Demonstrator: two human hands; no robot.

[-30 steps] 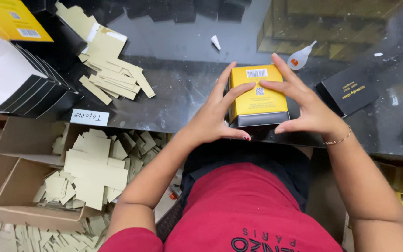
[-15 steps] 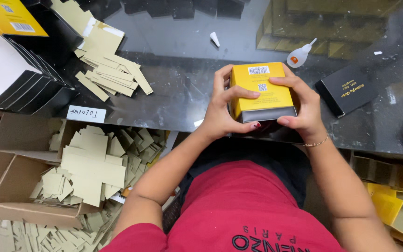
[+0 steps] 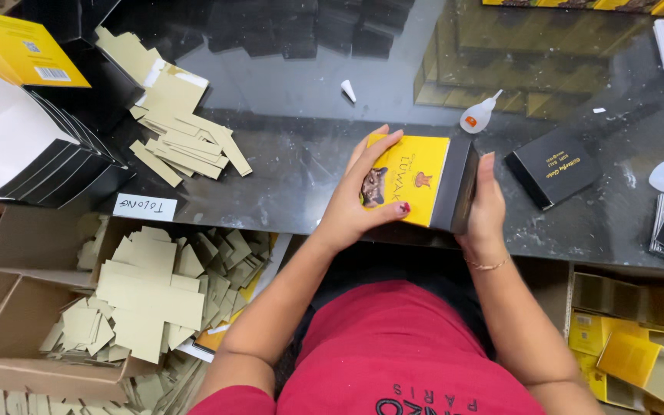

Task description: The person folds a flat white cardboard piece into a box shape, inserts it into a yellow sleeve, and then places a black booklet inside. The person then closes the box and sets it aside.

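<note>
The yellow rectangular cardboard box with a black side panel is lying flat on its broad face at the near edge of the dark, glossy stone desk, directly in front of the person and gripped between both hands. Its long axis is running roughly away from the body, tilted slightly, with the black panel facing the right side. The left hand is clamping the box's left edge, thumb pressing on the printed yellow top and fingers curling along the far corner. The right hand is standing edge-on against the black panel, fingers together and flat, pressing inward. Both hands are equally near, each touching an opposite side.

The box looks like smooth, coated card with crisp folded edges, stiff yet light. Just right of it, apart from the right hand, a small flat black box with gold print is resting on the desk. Beyond, a small white glue bottle with an orange collar is lying on its side, and a loose white cap is sitting farther left. A scatter of matte olive card strips is lying well to the left on the desk, and below its edge an open brown carton of olive die-cut card pieces is sitting beside the left arm.
</note>
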